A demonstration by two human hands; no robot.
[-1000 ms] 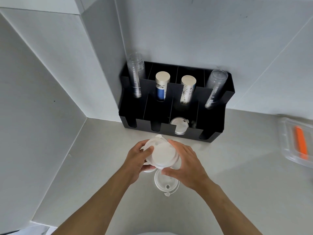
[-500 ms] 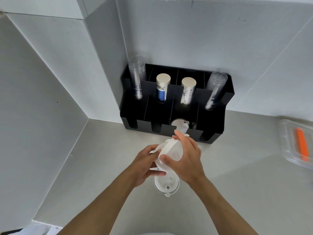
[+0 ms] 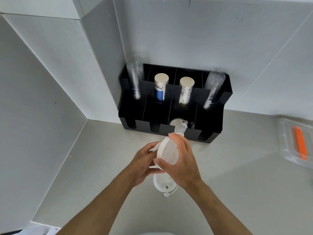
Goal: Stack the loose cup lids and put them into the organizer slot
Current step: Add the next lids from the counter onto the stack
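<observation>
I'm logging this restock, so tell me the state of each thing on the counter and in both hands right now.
stack of lids: tilted on edge, held off the counter.
left hand: gripping the stack.
right hand: gripping the stack.
loose lid: flat on the counter.
black organizer: upright; one front slot holds lids.
clear plastic cups: stacked in the organizer's back slot.
clear container: closed, on the counter.
</observation>
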